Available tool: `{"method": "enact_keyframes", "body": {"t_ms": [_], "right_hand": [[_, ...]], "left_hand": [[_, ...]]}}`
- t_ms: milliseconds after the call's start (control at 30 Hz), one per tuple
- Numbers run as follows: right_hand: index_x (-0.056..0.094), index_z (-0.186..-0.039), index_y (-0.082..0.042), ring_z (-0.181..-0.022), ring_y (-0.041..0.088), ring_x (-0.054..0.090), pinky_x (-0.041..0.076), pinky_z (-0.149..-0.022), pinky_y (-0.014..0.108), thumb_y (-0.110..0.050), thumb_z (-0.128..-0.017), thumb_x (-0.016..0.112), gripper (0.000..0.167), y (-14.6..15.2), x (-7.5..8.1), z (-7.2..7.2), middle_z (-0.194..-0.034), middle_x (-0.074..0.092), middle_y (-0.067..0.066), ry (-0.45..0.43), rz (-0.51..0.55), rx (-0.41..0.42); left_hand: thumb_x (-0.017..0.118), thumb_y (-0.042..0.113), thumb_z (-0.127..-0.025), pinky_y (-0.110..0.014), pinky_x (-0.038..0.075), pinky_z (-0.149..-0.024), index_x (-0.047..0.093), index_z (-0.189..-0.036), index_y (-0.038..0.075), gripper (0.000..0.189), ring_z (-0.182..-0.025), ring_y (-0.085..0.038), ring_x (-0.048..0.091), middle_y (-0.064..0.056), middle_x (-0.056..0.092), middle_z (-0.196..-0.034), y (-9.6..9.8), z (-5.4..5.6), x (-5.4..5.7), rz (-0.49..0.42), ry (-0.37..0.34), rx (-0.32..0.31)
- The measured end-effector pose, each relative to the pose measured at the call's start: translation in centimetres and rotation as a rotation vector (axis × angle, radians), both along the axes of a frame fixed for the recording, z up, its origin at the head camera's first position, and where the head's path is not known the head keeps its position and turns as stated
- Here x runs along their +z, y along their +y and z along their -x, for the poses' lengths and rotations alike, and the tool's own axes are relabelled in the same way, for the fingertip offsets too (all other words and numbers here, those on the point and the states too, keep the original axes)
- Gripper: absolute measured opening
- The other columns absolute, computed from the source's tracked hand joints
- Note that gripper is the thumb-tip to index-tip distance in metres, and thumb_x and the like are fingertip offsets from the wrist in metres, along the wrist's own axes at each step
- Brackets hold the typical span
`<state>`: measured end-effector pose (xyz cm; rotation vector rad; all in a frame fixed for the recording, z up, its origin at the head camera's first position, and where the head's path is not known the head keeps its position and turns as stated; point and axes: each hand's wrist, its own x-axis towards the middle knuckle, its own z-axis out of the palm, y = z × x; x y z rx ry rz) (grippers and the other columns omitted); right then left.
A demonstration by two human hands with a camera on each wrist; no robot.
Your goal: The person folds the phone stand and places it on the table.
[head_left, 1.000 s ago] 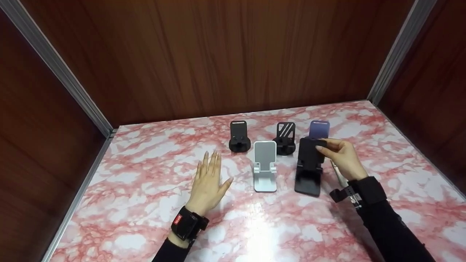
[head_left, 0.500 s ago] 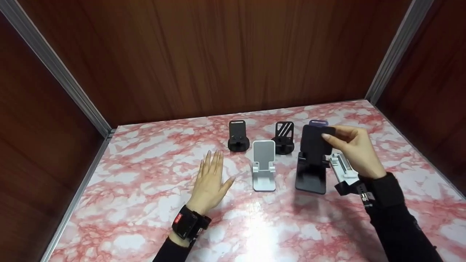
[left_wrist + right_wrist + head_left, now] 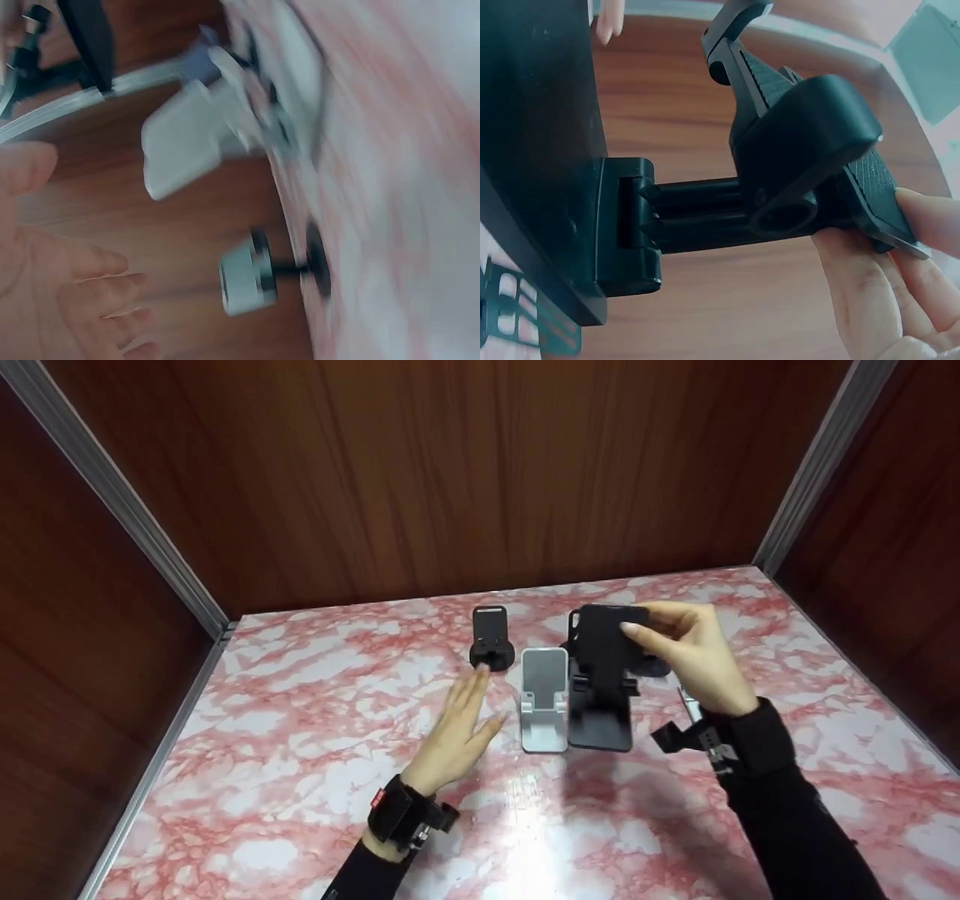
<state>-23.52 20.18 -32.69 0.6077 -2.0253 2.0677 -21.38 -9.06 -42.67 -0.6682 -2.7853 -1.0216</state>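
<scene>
My right hand (image 3: 697,660) pinches the upper plate of a black folding phone stand (image 3: 600,727) between thumb and fingers. The stand looks raised off the table, with a shadow below it. In the right wrist view, its hinged arm (image 3: 697,214) joins the plate to the broad base (image 3: 540,150). Just left of it stands a white phone stand (image 3: 544,679), upright with a grey pad. My left hand (image 3: 450,739), fingers straight and holding nothing, is left of the white stand. In the left wrist view the white stand (image 3: 180,139) is blurred.
A small black round-based stand (image 3: 490,630) is at the back. Behind the held stand, a slotted black stand (image 3: 574,626) is mostly hidden. Another round base (image 3: 651,666) shows beyond it. A white folded stand (image 3: 691,706) lies partly under my right wrist. Wooden walls (image 3: 480,480) enclose the table.
My right hand first lifted and tilted the black phone stand, then carried it left, close beside the white one. My left hand has shifted slightly right.
</scene>
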Motion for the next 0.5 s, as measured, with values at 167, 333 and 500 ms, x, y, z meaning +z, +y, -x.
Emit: {"method": "enact_keyframes", "body": {"t_ms": [167,333,500], "right_hand": [[0.067,-0.096,0.008,-0.059,0.008,0.06,0.047,-0.05,0.019,-0.005,-0.082,0.068,0.02,-2.2,0.4,0.2,-0.073,0.069,0.006,-0.012,-0.038,-0.06],[0.067,-0.097,0.008,-0.058,0.007,0.058,0.043,-0.046,0.018,-0.004,-0.082,0.068,0.019,-3.9,0.5,0.5,-0.073,0.069,0.005,0.014,-0.018,-0.035],[0.068,-0.098,0.005,-0.065,0.009,0.063,0.049,-0.057,0.021,-0.004,-0.082,0.068,0.019,-5.4,0.2,0.9,-0.076,0.071,0.005,0.037,-0.021,-0.012]], "left_hand": [[0.039,0.033,-0.099,-0.046,0.017,-0.116,0.016,-0.149,0.016,0.058,-0.143,-0.022,0.017,-0.005,0.017,-0.155,1.0,0.0,0.3,-0.296,-0.117,-0.13],[0.037,0.021,-0.1,-0.042,0.022,-0.116,0.017,-0.148,0.008,0.054,-0.141,-0.025,0.022,-0.012,0.024,-0.153,1.5,0.2,0.1,-0.631,-0.341,-0.272],[0.034,0.018,-0.099,-0.044,0.026,-0.114,0.015,-0.148,0.006,0.054,-0.14,-0.028,0.024,-0.015,0.022,-0.153,1.7,0.5,-0.1,-0.948,-0.655,-0.35]]}}
